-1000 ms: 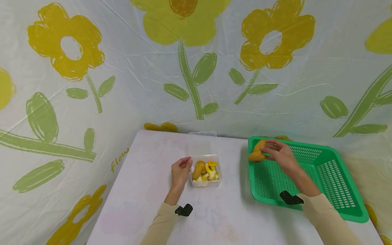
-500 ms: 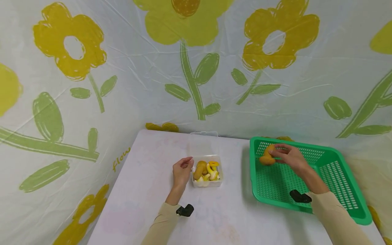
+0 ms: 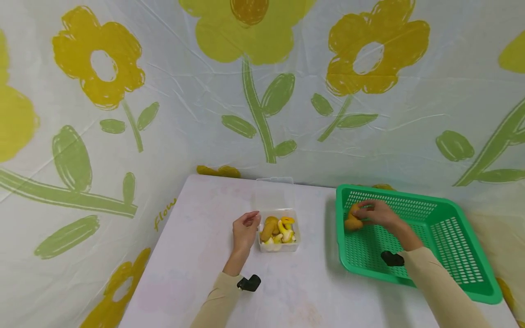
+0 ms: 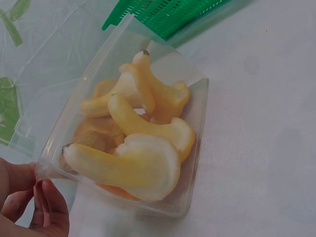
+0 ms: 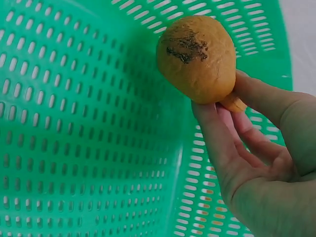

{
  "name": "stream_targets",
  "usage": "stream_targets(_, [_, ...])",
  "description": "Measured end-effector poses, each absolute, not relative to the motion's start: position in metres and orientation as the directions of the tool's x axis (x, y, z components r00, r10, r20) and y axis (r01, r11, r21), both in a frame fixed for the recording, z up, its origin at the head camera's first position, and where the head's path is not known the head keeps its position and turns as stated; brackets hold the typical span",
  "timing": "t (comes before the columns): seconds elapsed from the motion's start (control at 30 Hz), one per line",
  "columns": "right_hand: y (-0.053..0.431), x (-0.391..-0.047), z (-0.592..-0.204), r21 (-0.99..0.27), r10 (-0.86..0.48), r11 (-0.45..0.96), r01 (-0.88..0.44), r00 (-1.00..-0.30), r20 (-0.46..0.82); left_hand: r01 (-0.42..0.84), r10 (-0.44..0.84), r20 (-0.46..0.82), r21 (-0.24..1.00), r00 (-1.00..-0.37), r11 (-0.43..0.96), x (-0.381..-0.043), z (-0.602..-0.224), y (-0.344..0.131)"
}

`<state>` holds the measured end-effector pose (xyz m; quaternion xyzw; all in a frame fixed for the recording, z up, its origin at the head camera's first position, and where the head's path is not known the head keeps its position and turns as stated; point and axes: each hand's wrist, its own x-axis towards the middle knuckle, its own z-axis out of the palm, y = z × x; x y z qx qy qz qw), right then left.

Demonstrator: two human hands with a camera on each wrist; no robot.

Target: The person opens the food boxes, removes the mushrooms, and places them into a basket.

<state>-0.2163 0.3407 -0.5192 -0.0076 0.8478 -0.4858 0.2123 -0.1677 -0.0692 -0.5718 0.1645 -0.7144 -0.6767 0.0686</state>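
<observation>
- Brown mushroom-shaped piece (image 3: 352,224), one: inside the left end of the green basket (image 3: 361,250); contact with the basket floor cannot be told.
- Axis of same: roughly near to far in the head view, the rounder end nearer the wearer; a dark patch marks this end in the right wrist view.
- Right hand (image 3: 379,213): thumb and fingers grasp the piece, which lies to the left of the knuckles, at the fingertips; by far the nearer hand to it.
- Left hand (image 3: 244,230): thumb and fingers pinch a corner of the clear plastic box (image 3: 279,248) at its left side, well apart from the basket.
- Contents of box: yellow-and-white mushroom-shaped pieces (image 4: 153,170), overlapping at mixed angles, with at least one brown piece (image 3: 268,229) on the left.
- Clear lid (image 3: 274,193): laid back behind the box.
- Placement: box left, basket right, a strip of white table (image 3: 313,264) between; the held piece sits near the basket wall that faces the box.
</observation>
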Motion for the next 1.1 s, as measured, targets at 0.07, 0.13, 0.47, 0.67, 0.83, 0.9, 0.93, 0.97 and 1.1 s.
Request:
stream_targets(0.07, [0.339,-0.219,-0.525,-0.814,-0.222,0.549,0.19,-0.905,-0.361,-0.135,-0.329,-0.118,0.99,-0.937,0.03,-0.168,-0.572,-0.07])
stream_targets(0.13, [0.339,-0.221,-0.531,-0.795,-0.218,0.579,0.179,-0.906,-0.363,-0.139,-0.326,-0.123,0.99,-0.937,0.028,-0.168,-0.572,-0.07])
stream_targets(0.47, [0.331,-0.22,-0.538,-0.657,-0.176,0.751,0.067,-0.939,-0.296,-0.126,-0.317,-0.113,0.992,-0.942,0.02,-0.169,-0.575,-0.07])
stream_targets(0.67, [0.326,-0.218,-0.53,-0.637,-0.143,0.769,0.046,-0.96,-0.241,-0.099,-0.306,-0.091,0.995,-0.948,0.011,-0.168,-0.571,-0.071])
stream_targets(0.83, [0.321,-0.212,-0.518,-0.675,-0.131,0.737,0.031,-0.974,-0.187,-0.088,-0.303,-0.082,0.996,-0.95,0.005,-0.164,-0.562,-0.07])
stream_targets(0.9, [0.319,-0.209,-0.512,-0.698,-0.137,0.716,0.024,-0.975,-0.175,-0.094,-0.291,-0.093,0.996,-0.952,-0.009,-0.165,-0.562,-0.07])
stream_targets(0.93, [0.318,-0.207,-0.51,-0.704,-0.141,0.71,0.012,-0.977,-0.159,-0.097,-0.284,-0.098,0.995,-0.954,-0.017,-0.165,-0.562,-0.07])
stream_targets(0.97, [0.317,-0.206,-0.508,-0.712,-0.147,0.702,-0.001,-0.979,-0.143,-0.107,-0.277,-0.11,0.994,-0.955,-0.025,-0.166,-0.562,-0.07])
stream_targets(1.1, [0.311,-0.202,-0.502,-0.763,-0.166,0.646,-0.026,-0.98,-0.107,-0.177,-0.255,-0.191,0.981,-0.948,-0.077,-0.169,-0.568,-0.073])
